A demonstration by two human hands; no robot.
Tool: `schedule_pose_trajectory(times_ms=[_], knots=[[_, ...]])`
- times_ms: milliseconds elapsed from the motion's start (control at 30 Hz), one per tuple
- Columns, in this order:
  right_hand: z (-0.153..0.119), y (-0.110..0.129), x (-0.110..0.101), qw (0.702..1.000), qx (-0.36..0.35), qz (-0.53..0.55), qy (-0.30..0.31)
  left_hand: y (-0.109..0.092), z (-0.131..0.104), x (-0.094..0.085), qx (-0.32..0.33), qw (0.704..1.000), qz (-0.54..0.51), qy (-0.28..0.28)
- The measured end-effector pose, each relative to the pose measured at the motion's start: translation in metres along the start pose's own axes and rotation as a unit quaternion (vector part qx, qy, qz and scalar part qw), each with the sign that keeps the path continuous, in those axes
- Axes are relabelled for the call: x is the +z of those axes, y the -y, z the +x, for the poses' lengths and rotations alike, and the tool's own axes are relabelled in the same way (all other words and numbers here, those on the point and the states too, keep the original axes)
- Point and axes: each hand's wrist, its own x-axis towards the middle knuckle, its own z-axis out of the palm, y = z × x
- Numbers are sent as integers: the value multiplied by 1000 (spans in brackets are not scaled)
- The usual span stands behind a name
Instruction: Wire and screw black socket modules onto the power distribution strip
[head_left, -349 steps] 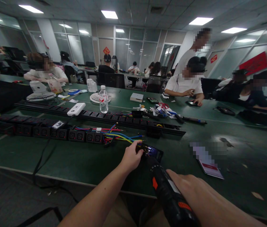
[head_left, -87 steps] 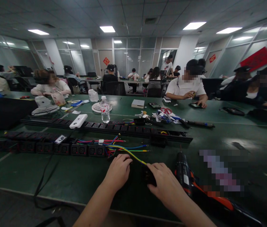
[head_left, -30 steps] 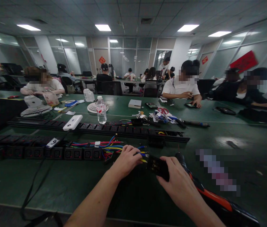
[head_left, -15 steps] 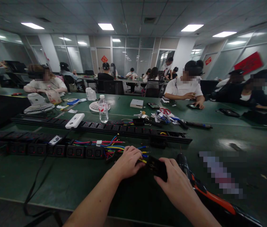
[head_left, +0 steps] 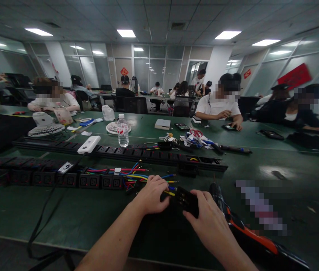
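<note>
My right hand [head_left: 208,210] grips a small black box-shaped part [head_left: 186,201], thumb below and fingers along its far side. My left hand [head_left: 154,194] is closed around a wire with a yellow end [head_left: 170,193] that points at the near side of the black part. Whether wire and part touch I cannot tell. Blue, yellow and red wires [head_left: 136,176] run out of a black socket strip [head_left: 86,180] to the left of my hands. A black and orange power screwdriver [head_left: 249,235] lies right beside my right hand.
A second black socket strip [head_left: 136,152] lies behind, with a white power bank [head_left: 89,145] and a water bottle [head_left: 122,131] by it. Scissors and scraps [head_left: 196,137] lie farther back. A black strap [head_left: 45,210] hangs over the near edge. Co-workers sit across the table.
The black part has tilted slightly in my right hand, showing more of its face. Both hands stay nearly in place; the view has shifted a little.
</note>
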Motion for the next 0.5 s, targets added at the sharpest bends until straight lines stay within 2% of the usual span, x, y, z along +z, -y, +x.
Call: schedule_pose_trajectory(times_ms=[233,500], knots=[[-13,16,4,999,12,-17,-24,-2,1,-2,-3,1000,28,14],[-6,15,-5,999,-15,16,31,-1,-2,-1,4,1000,-4,-16]])
